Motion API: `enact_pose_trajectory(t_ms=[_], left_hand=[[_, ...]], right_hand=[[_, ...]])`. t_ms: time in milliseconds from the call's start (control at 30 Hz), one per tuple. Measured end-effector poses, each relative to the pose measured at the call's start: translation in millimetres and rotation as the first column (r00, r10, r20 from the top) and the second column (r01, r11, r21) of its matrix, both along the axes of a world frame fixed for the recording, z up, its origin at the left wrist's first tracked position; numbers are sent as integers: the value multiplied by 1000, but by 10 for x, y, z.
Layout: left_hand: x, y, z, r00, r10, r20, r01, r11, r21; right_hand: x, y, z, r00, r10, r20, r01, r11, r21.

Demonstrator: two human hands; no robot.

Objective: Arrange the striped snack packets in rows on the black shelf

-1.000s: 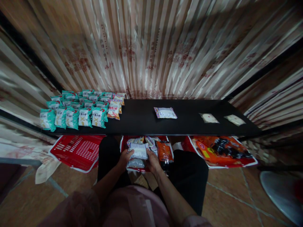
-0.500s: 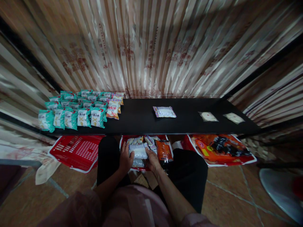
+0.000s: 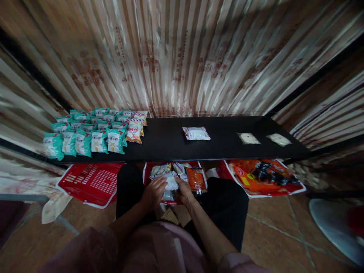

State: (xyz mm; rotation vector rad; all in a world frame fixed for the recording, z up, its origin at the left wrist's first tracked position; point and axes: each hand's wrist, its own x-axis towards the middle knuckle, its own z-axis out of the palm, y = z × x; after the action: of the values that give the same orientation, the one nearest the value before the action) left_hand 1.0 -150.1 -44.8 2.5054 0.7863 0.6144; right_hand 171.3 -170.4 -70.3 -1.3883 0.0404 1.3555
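Observation:
Between my hands, over the middle red basket (image 3: 146, 170), is a white snack packet (image 3: 171, 182). My left hand (image 3: 155, 192) lies across its left side with the fingers curled over the top. My right hand (image 3: 184, 191) grips the right edge, its thumb on the near face. Several striped snack packets (image 3: 179, 168) lie in the basket behind it, with an orange packet (image 3: 196, 179) at the right. The undersides of the fingers are hidden.
A black shelf (image 3: 162, 140) spans the front. Rows of green snack packets (image 3: 99, 141) stand at its left, beside orange-and-white packets (image 3: 133, 131). A striped packet (image 3: 196, 133) and two pale packets (image 3: 248, 138) lie farther right. Red baskets (image 3: 93, 185) flank my knees.
My left hand has slid right and over the white packet, covering more of it. The right hand stays on its edge. The view has shifted slightly.

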Motion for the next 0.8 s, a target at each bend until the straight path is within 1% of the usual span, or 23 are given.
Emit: enact_pose_trajectory(t_ms=[100, 233, 367, 467, 533, 633, 800], left_hand=[[-37, -1, 38, 999, -53, -5, 53, 999, 13], [-79, -1, 43, 994, -112, -16, 113, 994, 11], [-78, 8, 51, 992, -118, -37, 118, 993, -10], [-66, 25, 88, 992, -124, -28, 123, 992, -27], [-62, 38, 111, 991, -133, -31, 132, 991, -28], [-64, 55, 118, 988, -140, -65, 142, 990, 19], [-67, 83, 96, 987, -134, -89, 148, 973, 178]], right_hand=[[17, 1, 19, 1000, 29, 7, -29, 999, -31], [36, 7, 88, 998, 56, 21, -54, 994, -91], [62, 9, 127, 995, 86, 55, -78, 988, -135], [74, 7, 113, 993, 99, 61, -89, 985, -151], [75, 4, 92, 991, 117, 66, -107, 984, -140], [73, 1, 61, 984, 154, 89, -143, 983, -116], [83, 6, 27, 965, 213, 151, -191, 971, -143]])
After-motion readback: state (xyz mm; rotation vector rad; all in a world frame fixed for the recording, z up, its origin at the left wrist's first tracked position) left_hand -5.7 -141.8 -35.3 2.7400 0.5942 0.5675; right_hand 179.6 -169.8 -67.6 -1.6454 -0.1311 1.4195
